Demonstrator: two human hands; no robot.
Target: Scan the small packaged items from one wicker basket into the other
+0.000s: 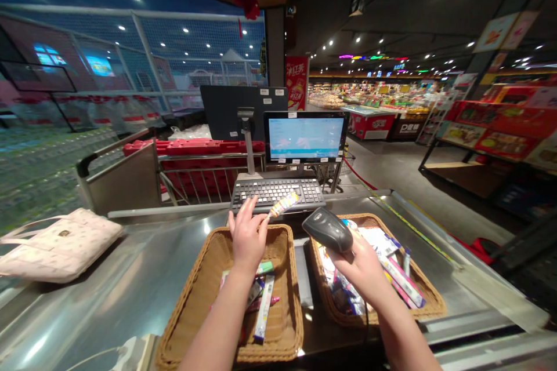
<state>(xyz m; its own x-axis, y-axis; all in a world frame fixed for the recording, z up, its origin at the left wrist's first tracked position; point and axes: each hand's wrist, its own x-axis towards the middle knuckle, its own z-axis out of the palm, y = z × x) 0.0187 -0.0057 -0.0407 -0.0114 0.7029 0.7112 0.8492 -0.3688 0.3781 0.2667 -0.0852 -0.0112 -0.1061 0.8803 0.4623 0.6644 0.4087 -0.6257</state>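
My left hand (248, 237) pinches the end of a small lollipop-like sweet in a colourful wrapper (284, 205), above the far rim of the left wicker basket (198, 278) and close to the keyboard (278, 191). A few slim packets, among them a white stick packet (263, 310), lie in that basket, partly hidden by my forearm. My right hand (357, 261) is wrapped round a black handheld barcode scanner (328, 229), whose head points left toward the sweet. Beneath it stands the right wicker basket (429, 301), filled with packaged sweets (402, 281).
A lit checkout monitor (305, 136) stands behind the keyboard, next to a second screen (226, 113) seen from behind. On the left of the metal counter (148, 266) lies a pale pink handbag (65, 243). A white plug with a cable (130, 353) sits at the near edge.
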